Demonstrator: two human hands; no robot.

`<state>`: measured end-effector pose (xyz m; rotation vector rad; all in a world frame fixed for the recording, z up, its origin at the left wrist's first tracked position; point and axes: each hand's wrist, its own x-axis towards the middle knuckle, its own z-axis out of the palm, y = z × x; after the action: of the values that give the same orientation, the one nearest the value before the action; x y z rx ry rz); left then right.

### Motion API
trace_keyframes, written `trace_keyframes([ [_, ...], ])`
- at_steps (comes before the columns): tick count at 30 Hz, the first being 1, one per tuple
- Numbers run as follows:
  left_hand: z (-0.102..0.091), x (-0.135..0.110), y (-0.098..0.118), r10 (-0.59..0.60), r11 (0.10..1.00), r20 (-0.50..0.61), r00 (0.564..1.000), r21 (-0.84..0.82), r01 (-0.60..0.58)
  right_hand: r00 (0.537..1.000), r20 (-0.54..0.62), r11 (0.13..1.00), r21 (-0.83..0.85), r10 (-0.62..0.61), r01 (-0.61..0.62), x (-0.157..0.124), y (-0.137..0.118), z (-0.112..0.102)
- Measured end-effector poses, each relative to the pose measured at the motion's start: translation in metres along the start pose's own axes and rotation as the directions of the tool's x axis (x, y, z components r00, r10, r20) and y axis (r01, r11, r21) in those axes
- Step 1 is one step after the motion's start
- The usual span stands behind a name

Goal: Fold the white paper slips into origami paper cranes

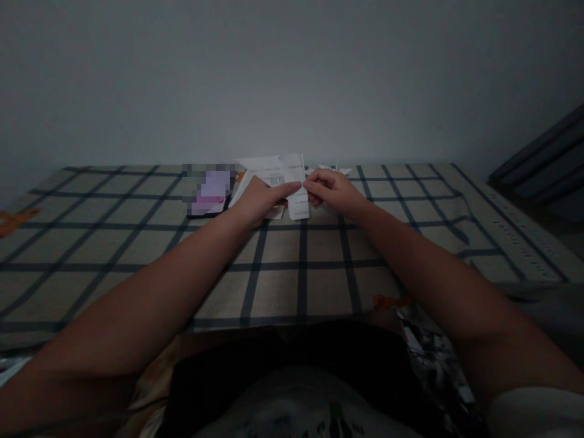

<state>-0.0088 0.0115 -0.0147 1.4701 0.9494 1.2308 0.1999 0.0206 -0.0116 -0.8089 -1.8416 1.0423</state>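
A narrow white paper slip (297, 193) is pinched between both hands just above the centre of the frame. The left hand (258, 201) is closed on its left edge, thumb and fingers pressed against the paper, while the right hand (332, 188) grips the right edge with fingertips curled in — the two hands almost meet across the slip. Lines of small grey print can be made out on the slip, but the light is dim and nothing can be read.

Behind the slip, a few more white papers (262, 167) are spread flat on the checked cloth (137, 243), and some smaller white scraps (340, 170) lie just to the right of the hands near the far edge. To the left of the papers, a purple and pink item (210, 190) is seen; it is blurred out, so any label on it cannot be told. No container is shown in view.

The cloth — beige with dark blue grid lines — is spread across the middle of the frame. An orange patch (16, 218) is seen at its far left edge. A plain grey wall (292, 73) fills the upper half.
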Motion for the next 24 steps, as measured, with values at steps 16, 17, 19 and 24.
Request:
trace_keyframes([
  [16, -0.0014, 0.0, -0.0031, 0.052, 0.998, 0.051, 0.997, -0.029, -0.05, 0.999, -0.036, 0.999, 0.038, 0.024, -0.022, 0.0, -0.0028, -0.0016],
  [17, -0.0015, -0.0004, -0.0034, 0.052, 0.998, 0.063, 0.997, -0.035, -0.049, 0.998, -0.045, 0.999, 0.038, 0.033, -0.032, 0.0001, -0.0037, -0.0015],
  [19, -0.0013, -0.0014, -0.0037, 0.039, 0.998, 0.074, 0.997, -0.043, -0.035, 0.997, -0.063, 0.998, 0.035, 0.051, -0.049, 0.0004, -0.0057, -0.0012],
  [24, 0.0002, -0.0023, -0.0034, 0.026, 0.999, 0.08, 0.996, -0.039, -0.023, 0.995, -0.086, 0.999, 0.023, 0.043, -0.041, 0.0014, -0.0067, -0.0004],
])
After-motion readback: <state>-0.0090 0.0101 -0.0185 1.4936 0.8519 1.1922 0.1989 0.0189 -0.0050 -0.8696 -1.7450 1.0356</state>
